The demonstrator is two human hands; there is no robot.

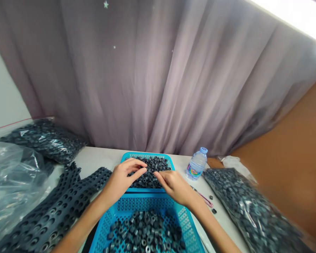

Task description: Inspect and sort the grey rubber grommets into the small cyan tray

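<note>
My left hand [126,174] hovers over the left side of the far blue basket [126,155]. Its thumb and fingers reach out with a gap between them, and nothing shows in it. Across from it, above the basket's right side, my right hand [177,186] has its fingers curled in and its thumb pointing left; whatever it may hold is hidden. Small black ring-shaped pieces [156,163] fill the far basket below both hands. Nearer to me stands a larger blue basket [191,225] with a loose heap of similar black pieces [144,228].
Perforated black sheets [65,203] lie at left, beside clear plastic [10,189] and a bag of black pieces [50,140]. On the right are a water bottle [196,164], a pink-handled tool [204,198], two loose black pieces and another full bag [247,203]. A curtain [121,77] hangs behind.
</note>
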